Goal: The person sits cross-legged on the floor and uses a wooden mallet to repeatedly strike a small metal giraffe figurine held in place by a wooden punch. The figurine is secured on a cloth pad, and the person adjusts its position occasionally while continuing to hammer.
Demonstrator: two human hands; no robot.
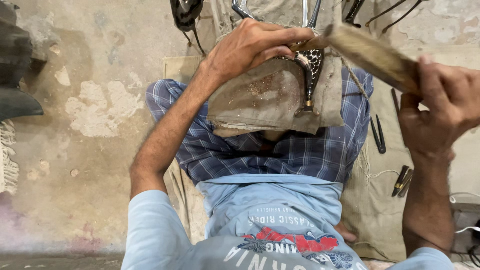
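My left hand [250, 47] presses on the far end of a long flat file [367, 52] and on a patterned dark metal piece [312, 67] lying on a tan cloth [260, 100] over my knees. Fine metal dust speckles the cloth. My right hand [445, 105] grips the wooden near end of the file, which is blurred.
I sit on a sack mat [375, 200] on a worn concrete floor [85, 125]. Small hand tools, pliers [378, 134] and a pair of short punches [402, 181], lie on the mat at the right. Dark objects [17, 75] sit at the left edge; cables [467, 235] at lower right.
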